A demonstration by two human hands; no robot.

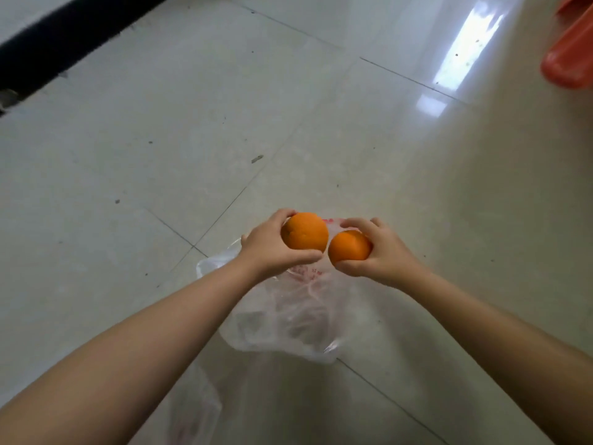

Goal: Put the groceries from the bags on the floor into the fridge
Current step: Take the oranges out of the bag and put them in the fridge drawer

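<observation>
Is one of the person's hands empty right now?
No, the left hand holds the larger orange and the right hand holds the smaller orange.

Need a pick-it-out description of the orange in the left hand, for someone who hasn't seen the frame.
Start at the clear plastic bag lying on the pale tiled floor; two hands hover above it, each holding an orange. The target orange is in the left hand, gripped between thumb and fingers. It is the larger, higher one; the smaller orange sits in the right hand, almost touching it.
</observation>
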